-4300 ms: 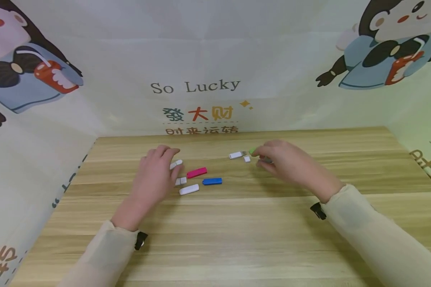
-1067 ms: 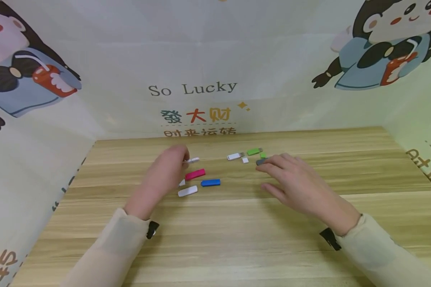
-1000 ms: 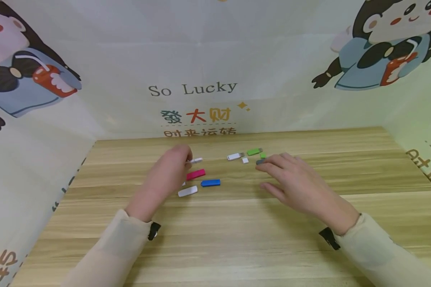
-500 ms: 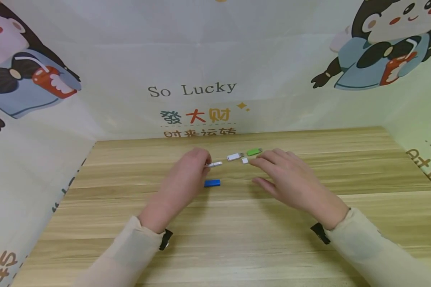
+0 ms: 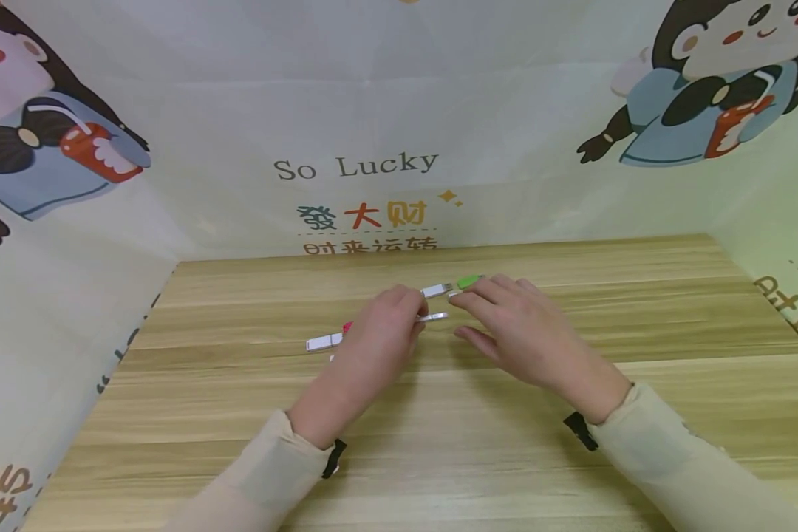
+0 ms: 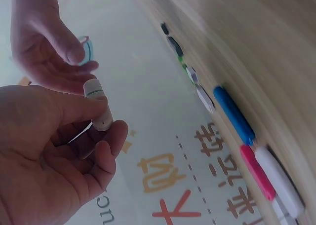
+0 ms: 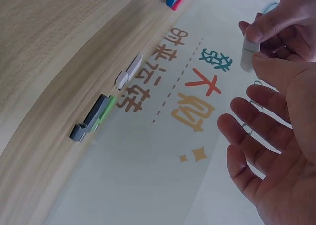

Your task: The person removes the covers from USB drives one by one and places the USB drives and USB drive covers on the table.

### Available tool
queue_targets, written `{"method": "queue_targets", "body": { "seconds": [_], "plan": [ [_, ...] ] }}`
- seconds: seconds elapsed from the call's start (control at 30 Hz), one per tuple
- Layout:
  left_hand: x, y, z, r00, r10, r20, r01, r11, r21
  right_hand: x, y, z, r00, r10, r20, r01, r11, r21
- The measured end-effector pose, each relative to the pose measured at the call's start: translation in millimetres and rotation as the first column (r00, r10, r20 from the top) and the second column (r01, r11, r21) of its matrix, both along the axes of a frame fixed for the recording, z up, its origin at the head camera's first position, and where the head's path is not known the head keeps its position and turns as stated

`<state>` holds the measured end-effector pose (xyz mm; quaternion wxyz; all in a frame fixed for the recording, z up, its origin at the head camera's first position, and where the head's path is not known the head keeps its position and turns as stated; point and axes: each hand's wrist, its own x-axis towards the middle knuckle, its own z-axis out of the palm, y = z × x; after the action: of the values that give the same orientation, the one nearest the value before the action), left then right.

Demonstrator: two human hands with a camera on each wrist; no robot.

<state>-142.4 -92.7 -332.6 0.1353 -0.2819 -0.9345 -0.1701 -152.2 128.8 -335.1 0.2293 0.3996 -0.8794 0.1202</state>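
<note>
My left hand (image 5: 375, 340) pinches a slim white USB flash drive (image 5: 434, 317) between thumb and fingers. In the left wrist view this drive (image 6: 100, 109), capped, with a thin line around it, is held above the table. My right hand (image 5: 525, 332) is just to the right of the drive, thumb apart from the fingers, gripping nothing. In the right wrist view its thumb overlaps the drive's end (image 7: 248, 59); whether they touch I cannot tell. Behind the hands lie an uncapped white drive (image 5: 435, 290) and a green drive (image 5: 468, 281), partly covered by my right hand.
Left of my left hand lie a white drive (image 5: 324, 342) and a mostly hidden pink drive (image 5: 347, 326). The blue drive (image 6: 234, 114) shows in the left wrist view. A grey drive (image 7: 95, 111) with its separate cap (image 7: 77, 132) lies near the backdrop (image 5: 372, 96).
My left hand has picked up the slim white drive and carried it rightward, covering the blue drive. My right hand has left the grey drive and shifted left toward it.
</note>
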Motion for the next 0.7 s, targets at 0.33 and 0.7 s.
{"method": "queue_targets", "body": {
  "seconds": [0.33, 0.7],
  "plan": [
    [7.4, 15.6, -0.7, 1.000, -0.018, -0.010, 0.018, 1.000, 0.006, -0.9, -3.6, -3.1, 0.999, 0.038, -0.028, -0.038, 0.999, -0.016],
    [10.3, 22.1, -0.3, 0.999, -0.021, -0.036, 0.021, 1.000, 0.000, -1.2, -2.5, -6.2, 0.999, 0.041, -0.031, -0.041, 0.999, -0.024]
  ]
}}
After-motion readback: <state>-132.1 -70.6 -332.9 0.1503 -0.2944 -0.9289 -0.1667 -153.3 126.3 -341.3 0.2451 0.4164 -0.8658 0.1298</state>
